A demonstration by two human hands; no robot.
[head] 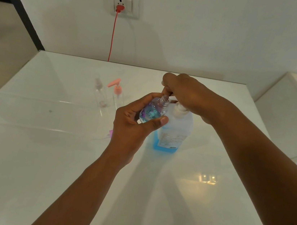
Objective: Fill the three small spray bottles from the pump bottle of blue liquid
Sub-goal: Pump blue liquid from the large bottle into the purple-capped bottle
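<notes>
The left hand [135,123] grips a small uncapped spray bottle [154,111], fingers and thumb curled round its body, tilting its open neck toward one o'clock under the pump spout. The bottle holds some blue liquid. The right hand [184,94] rests on top of the pump bottle [175,133], fingers curled down over the pump head; it seems to be pressing, though the spout is mostly hidden. The pump bottle stands upright on the white counter [43,155], touching the small bottle, its lower part blue. At ten o'clock from the hands, well apart, stand two clear small bottles: one with a clear cap [100,94], one with a pink pump top [117,94]. A red cable [113,36] hangs from a wall socket [123,3] at twelve o'clock
</notes>
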